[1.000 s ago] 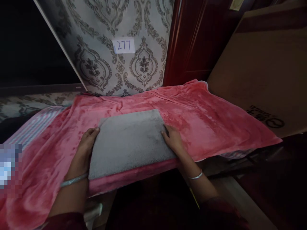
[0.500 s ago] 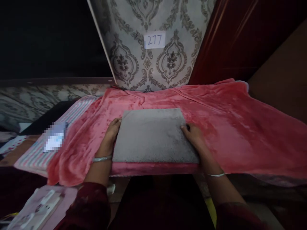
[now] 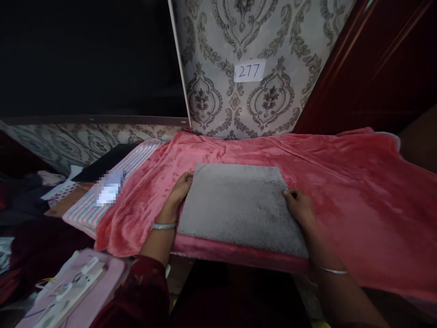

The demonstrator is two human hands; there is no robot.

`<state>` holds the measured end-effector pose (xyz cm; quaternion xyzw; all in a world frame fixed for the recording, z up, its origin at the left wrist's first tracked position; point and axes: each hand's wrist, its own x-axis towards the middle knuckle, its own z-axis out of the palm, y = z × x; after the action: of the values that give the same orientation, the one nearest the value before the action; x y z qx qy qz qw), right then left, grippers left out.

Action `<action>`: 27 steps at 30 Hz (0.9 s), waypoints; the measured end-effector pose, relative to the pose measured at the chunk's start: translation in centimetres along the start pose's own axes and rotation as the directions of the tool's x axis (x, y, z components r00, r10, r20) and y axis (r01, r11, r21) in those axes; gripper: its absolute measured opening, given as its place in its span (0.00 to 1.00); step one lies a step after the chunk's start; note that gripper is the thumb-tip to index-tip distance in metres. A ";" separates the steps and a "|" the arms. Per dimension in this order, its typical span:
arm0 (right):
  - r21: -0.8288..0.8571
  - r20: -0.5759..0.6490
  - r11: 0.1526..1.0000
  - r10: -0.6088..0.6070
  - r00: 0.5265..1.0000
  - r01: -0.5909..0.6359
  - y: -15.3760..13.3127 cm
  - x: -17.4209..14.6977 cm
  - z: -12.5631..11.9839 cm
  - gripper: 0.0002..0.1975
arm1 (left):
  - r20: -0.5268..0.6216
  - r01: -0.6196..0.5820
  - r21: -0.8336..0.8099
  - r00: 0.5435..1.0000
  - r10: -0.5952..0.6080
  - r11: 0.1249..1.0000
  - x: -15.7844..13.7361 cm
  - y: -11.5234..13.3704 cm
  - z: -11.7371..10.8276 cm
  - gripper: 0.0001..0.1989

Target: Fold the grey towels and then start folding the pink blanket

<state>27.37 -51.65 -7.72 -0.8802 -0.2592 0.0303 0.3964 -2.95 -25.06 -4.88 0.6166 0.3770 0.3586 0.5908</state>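
A grey plush mat, roughly rectangular, lies flat on a pink fleece blanket. At its left edge is my left hand, closed with the fingertips curled near the upper left side. My right hand grips the right edge between thumb and curled fingers. Along the near edge of the mat, a strip of the pink blanket hangs over the front of the surface. The undersides of both hands' grips are hidden.
A striped cloth with a blurred-out object on it lies to the left. Lower left, a white power strip rests on a pink stool-like top. Behind stand a large dark screen and a patterned wall with a "277" label.
The view has turned to the left, so everything sits further right in the picture. Both hands stay at the mat's side edges, and the mat lies in the same place on the blanket.
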 end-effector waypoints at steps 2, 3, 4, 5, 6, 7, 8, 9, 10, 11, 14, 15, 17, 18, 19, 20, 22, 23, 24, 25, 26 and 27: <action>0.052 0.042 0.998 0.032 0.999 -0.034 0.3 0.4 0.0 0.14 | -0.023 -0.009 0.004 1.000 0.009 1.000 0.3 -0.4 0.2 0.13; 0.082 0.060 0.995 0.045 0.997 -0.050 0.5 0.6 -0.1 0.14 | -0.030 -0.010 0.005 1.000 0.010 1.000 0.5 -0.5 0.2 0.13; 0.111 0.072 0.992 0.052 0.996 -0.060 0.7 0.7 -0.1 0.15 | -0.033 -0.010 0.005 0.999 0.010 1.000 0.6 -0.6 0.3 0.13; 0.135 0.078 0.989 0.053 0.995 -0.063 0.9 0.8 -0.1 0.15 | -0.032 -0.008 0.005 0.999 0.008 1.000 0.6 -0.7 0.3 0.13; 0.150 0.077 0.987 0.051 0.996 -0.062 1.1 0.8 -0.1 0.16 | -0.029 -0.005 0.005 1.000 0.005 1.000 0.6 -0.7 0.3 0.13; 0.156 0.072 0.986 0.046 0.996 -0.057 1.2 0.9 -0.2 0.16 | -0.025 0.000 0.005 1.000 0.000 1.000 0.6 -0.7 0.2 0.13; 0.154 0.072 0.987 0.038 0.997 -0.049 1.2 0.9 -0.3 0.16 | -0.021 0.005 0.005 1.000 -0.005 1.000 0.6 -0.7 0.2 0.13; 0.145 0.077 0.988 0.032 0.997 -0.043 1.2 1.0 -0.5 0.17 | -0.017 0.010 0.005 1.000 -0.010 1.000 0.6 -0.7 0.1 0.12; 0.131 0.088 0.991 0.027 0.996 -0.039 1.0 1.1 -0.6 0.17 | -0.011 0.014 0.003 1.000 -0.014 1.000 0.6 -0.7 0.0 0.12; 0.115 0.100 0.993 0.024 0.995 -0.035 0.7 1.3 -0.8 0.17 | -0.007 0.016 -0.001 1.000 -0.016 1.000 0.5 -0.6 0.0 0.12; 0.047 0.132 0.999 0.017 0.991 -0.023 -0.5 2.3 -1.0 0.19 | -0.001 0.012 -0.019 1.000 -0.012 1.000 0.4 -0.6 -0.1 0.13; 0.021 0.130 1.000 0.015 0.991 -0.018 -0.9 2.7 -0.8 0.19 | -0.002 0.009 -0.025 1.000 -0.009 1.000 0.4 -0.6 -0.1 0.13; -0.036 0.118 0.999 -0.001 0.993 0.005 -1.4 3.5 -0.2 0.18 | -0.007 0.001 -0.032 1.000 -0.002 0.999 0.5 -0.7 0.0 0.13; -0.060 0.103 0.998 -0.018 0.995 0.024 -1.5 3.9 0.2 0.17 | -0.011 -0.002 -0.034 1.000 0.002 0.999 0.5 -0.8 0.0 0.13; -0.077 0.088 0.996 -0.038 0.995 0.045 -1.4 4.2 0.6 0.15 | -0.016 -0.005 -0.035 1.000 0.004 0.999 0.6 -0.9 0.0 0.13; -0.086 0.076 0.995 -0.052 0.996 0.059 -1.2 4.4 1.1 0.14 | -0.023 -0.007 -0.034 1.000 0.006 0.999 0.8 -1.1 0.1 0.13; -0.079 0.057 0.996 -0.047 0.997 0.051 -0.5 4.6 1.8 0.14 | -0.042 -0.007 -0.032 0.999 0.006 0.999 1.1 -1.5 0.2 0.15; -0.066 0.053 0.997 -0.032 0.998 0.035 -0.1 4.6 2.0 0.14 | -0.050 -0.006 -0.031 0.999 0.004 1.000 1.3 -1.7 0.2 0.16; -0.054 0.053 0.998 -0.014 0.998 0.016 0.2 4.6 2.1 0.15 | -0.055 -0.003 -0.031 0.998 0.001 1.000 1.4 -1.8 0.2 0.17; -0.045 0.056 0.999 0.005 0.998 -0.002 0.4 4.6 2.1 0.16 | -0.058 -0.001 -0.031 0.998 -0.001 1.000 1.5 -1.9 0.2 0.18; -0.038 0.060 0.999 0.017 0.998 -0.015 0.5 4.6 2.0 0.16 | -0.060 0.001 -0.032 0.998 -0.003 1.000 1.5 -2.0 0.2 0.19; -0.032 0.068 0.999 0.024 0.997 -0.022 0.5 4.6 1.9 0.16 | -0.061 0.002 -0.033 0.998 -0.004 0.999 1.6 -2.0 0.1 0.19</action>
<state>31.03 -48.42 -8.66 -0.8877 -0.2629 0.0612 0.3731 -2.19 -23.71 -6.91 0.5952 0.3899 0.3824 0.5895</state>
